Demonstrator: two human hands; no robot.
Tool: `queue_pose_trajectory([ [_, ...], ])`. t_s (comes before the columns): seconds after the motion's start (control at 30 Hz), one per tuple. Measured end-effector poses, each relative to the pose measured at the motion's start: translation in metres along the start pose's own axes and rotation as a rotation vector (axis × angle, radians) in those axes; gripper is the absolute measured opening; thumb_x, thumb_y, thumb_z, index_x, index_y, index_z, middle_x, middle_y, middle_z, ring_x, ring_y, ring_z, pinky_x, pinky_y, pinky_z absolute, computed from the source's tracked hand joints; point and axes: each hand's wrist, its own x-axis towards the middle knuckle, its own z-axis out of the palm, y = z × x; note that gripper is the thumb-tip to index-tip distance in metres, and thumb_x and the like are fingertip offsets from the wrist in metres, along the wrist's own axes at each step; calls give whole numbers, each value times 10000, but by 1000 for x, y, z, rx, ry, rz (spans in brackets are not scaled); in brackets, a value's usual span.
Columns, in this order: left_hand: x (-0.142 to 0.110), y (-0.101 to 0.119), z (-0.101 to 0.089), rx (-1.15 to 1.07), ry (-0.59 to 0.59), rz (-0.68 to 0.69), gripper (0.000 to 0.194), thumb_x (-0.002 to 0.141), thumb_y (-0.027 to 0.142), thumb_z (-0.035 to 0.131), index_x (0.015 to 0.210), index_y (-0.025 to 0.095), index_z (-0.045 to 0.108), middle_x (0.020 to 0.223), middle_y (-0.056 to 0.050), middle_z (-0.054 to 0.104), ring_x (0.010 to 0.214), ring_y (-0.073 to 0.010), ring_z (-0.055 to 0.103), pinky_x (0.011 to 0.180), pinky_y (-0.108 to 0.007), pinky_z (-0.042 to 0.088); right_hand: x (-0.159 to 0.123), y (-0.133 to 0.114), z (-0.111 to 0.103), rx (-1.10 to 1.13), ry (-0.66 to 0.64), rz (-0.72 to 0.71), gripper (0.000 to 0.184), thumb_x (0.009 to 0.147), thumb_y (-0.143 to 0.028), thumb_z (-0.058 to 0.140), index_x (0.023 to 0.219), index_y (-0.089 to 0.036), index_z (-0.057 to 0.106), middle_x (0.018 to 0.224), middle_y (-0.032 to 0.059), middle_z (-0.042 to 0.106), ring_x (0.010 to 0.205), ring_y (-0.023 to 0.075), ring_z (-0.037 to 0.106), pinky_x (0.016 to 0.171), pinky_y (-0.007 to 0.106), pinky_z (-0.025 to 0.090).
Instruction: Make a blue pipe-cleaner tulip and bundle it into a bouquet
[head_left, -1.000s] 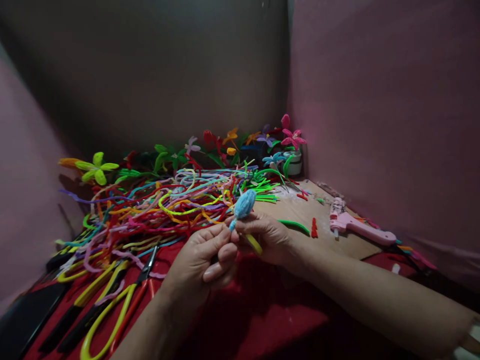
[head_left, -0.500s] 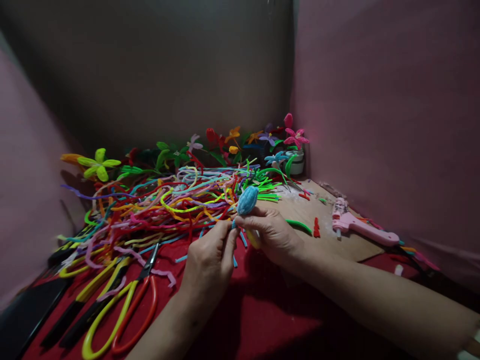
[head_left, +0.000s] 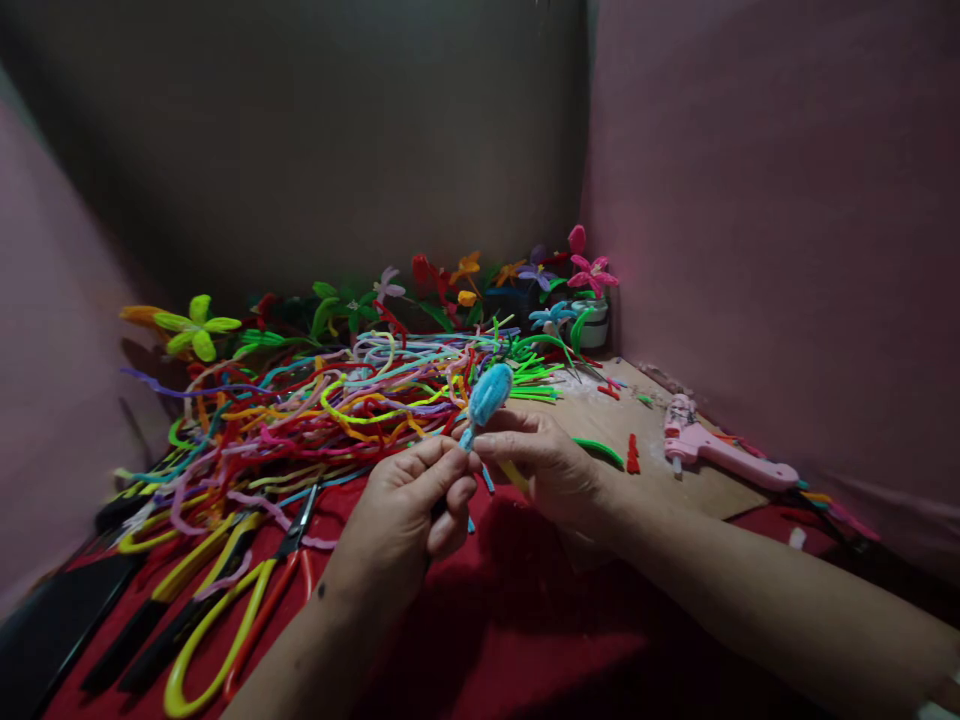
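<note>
In the head view, the blue fuzzy bud (head_left: 491, 392) stands mid-frame just above the fingertips, its long axis tilted up and to the right. Both hands meet at its narrow base, about equally near: left hand (head_left: 405, 495) and right hand (head_left: 555, 465) each pinch there, fingers closed. Beneath spreads the red-covered counter (head_left: 547, 640); a dark wall (head_left: 322, 150) fills the upper centre, a pink wall (head_left: 772, 200) the upper right.

fuzzy blue bud (head_left: 492, 392), oval, leaning right, narrow end down, pinched at its base by 2 hands (head_left: 401, 505) (head_left: 559, 470)
</note>
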Motion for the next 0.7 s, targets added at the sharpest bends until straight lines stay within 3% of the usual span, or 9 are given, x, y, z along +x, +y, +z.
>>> queue_pose_trajectory([
  [0.17, 1, 0, -4, -163, -124, -48, 152, 781, 279, 563, 709, 147, 540, 468, 89, 381, 283, 16, 164, 286, -119, 212, 3, 0, -4, -14, -4, 75, 204, 631, -203, 688, 826, -146, 662, 596, -25, 574, 483, 52, 427, 487, 204, 295],
  [0.37, 2, 2, -11, -152, -275, -112, 145, 796, 272, 530, 727, 148, 558, 474, 96, 326, 297, 11, 86, 273, -131, 193, 5, 6, -8, 5, -21, 102, 143, 651, -217, 680, 768, -139, 652, 578, -23, 570, 484, 55, 435, 514, 213, 300],
  [0.47, 1, 2, -7, 119, -156, -2, 206, 807, 345, 504, 728, 160, 552, 489, 75, 375, 302, -14, 209, 312, -155, 223, 6, 6, -6, 9, 16, 25, 93, 631, -192, 678, 695, -134, 644, 595, -20, 578, 530, 71, 474, 572, 232, 344],
  [0.63, 0, -9, 3, 807, 258, 539, 123, 747, 282, 564, 690, 173, 575, 550, 24, 492, 465, -74, 432, 486, -193, 336, 7, 6, -2, 30, 126, -43, 38, 604, -144, 659, 615, -146, 622, 549, -43, 546, 533, 71, 463, 578, 227, 350],
  [0.7, 1, -11, 3, 887, 301, 596, 105, 746, 260, 550, 687, 178, 576, 554, 23, 501, 475, -78, 439, 507, -197, 341, 7, 7, -2, 30, 143, -57, 45, 604, -143, 658, 599, -145, 613, 547, -45, 540, 533, 69, 456, 575, 222, 347],
])
